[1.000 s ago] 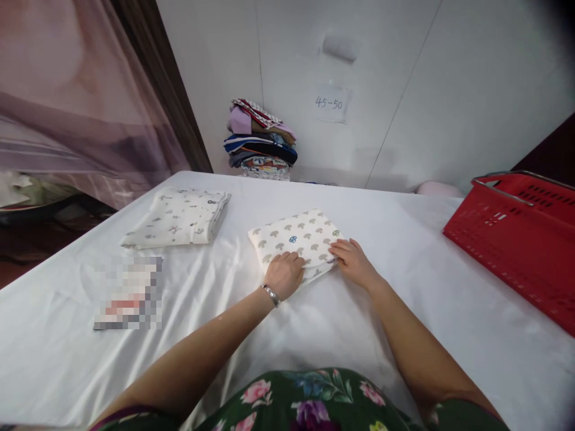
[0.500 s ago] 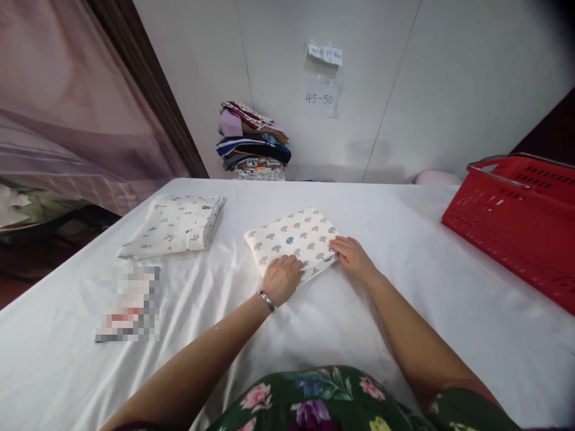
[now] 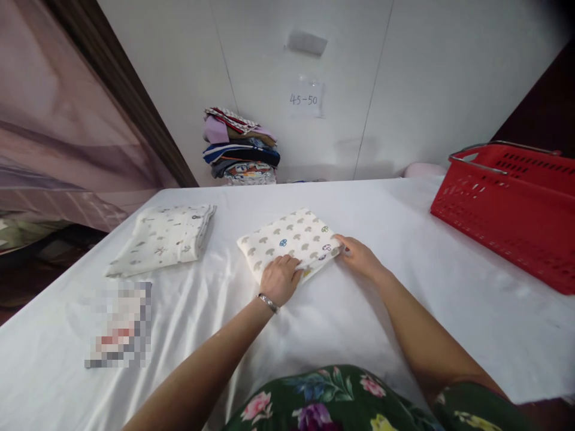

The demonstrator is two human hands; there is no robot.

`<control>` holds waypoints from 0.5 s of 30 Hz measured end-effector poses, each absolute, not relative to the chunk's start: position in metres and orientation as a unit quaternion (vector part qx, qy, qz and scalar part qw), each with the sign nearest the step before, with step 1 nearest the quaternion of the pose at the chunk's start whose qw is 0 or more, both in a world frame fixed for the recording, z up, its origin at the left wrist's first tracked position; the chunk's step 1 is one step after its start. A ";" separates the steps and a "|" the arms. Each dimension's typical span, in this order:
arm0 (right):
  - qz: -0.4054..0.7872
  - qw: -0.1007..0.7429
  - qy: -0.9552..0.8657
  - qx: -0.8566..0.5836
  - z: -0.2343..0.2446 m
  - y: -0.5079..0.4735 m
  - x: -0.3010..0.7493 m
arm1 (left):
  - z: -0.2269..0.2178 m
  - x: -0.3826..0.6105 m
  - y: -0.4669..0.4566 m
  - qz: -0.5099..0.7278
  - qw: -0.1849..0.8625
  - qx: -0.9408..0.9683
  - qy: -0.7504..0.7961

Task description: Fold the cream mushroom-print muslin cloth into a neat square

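Observation:
A folded white cloth (image 3: 291, 236) with grey mushroom prints and a few coloured ones lies in the middle of the table. My left hand (image 3: 281, 280), with a silver bracelet at its wrist, rests on the cloth's near edge, fingers laid over the top. At the right corner, my right hand (image 3: 359, 256) pinches the cloth's edge between thumb and fingers. A second folded white cloth (image 3: 164, 239), printed with small scattered figures, lies to the left, apart from both hands.
A white sheet (image 3: 359, 335) with creases covers the table. The red plastic basket (image 3: 503, 209) stands at the right. Folded textiles (image 3: 240, 146) are stacked by the back wall. A pixelated item (image 3: 121, 326) lies at the left front, and a pink curtain (image 3: 67, 120) hangs at the left.
My right hand has shifted from lying on the cloth's right side to pinching its corner. The cloth's near right edge sits slightly differently. My view has turned a little.

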State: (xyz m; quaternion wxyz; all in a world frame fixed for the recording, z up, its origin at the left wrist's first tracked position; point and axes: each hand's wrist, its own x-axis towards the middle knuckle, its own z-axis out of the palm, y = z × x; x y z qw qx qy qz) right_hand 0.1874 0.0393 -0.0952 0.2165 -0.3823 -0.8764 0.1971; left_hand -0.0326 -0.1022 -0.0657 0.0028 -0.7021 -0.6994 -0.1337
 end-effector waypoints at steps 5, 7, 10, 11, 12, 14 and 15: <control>0.184 0.269 -0.849 -0.415 -0.095 0.043 0.186 | -0.065 -0.035 -0.099 -0.130 -0.013 -0.688 -0.714; 0.186 0.286 -0.836 -0.430 -0.096 0.045 0.187 | -0.065 -0.035 -0.099 -0.126 -0.014 -0.687 -0.716; 0.218 0.304 -0.798 -0.473 -0.098 0.045 0.187 | -0.063 -0.034 -0.099 -0.125 -0.015 -0.684 -0.719; 0.250 0.302 -0.783 -0.484 -0.098 0.044 0.187 | -0.063 -0.034 -0.099 -0.126 -0.017 -0.682 -0.720; 0.290 0.297 -0.767 -0.489 -0.098 0.042 0.185 | -0.062 -0.034 -0.099 -0.129 -0.019 -0.681 -0.721; 0.381 0.280 -0.738 -0.481 -0.095 0.039 0.182 | -0.062 -0.034 -0.099 -0.136 -0.023 -0.678 -0.722; 0.420 0.275 -0.726 -0.471 -0.094 0.038 0.181 | -0.062 -0.034 -0.100 -0.142 -0.022 -0.678 -0.721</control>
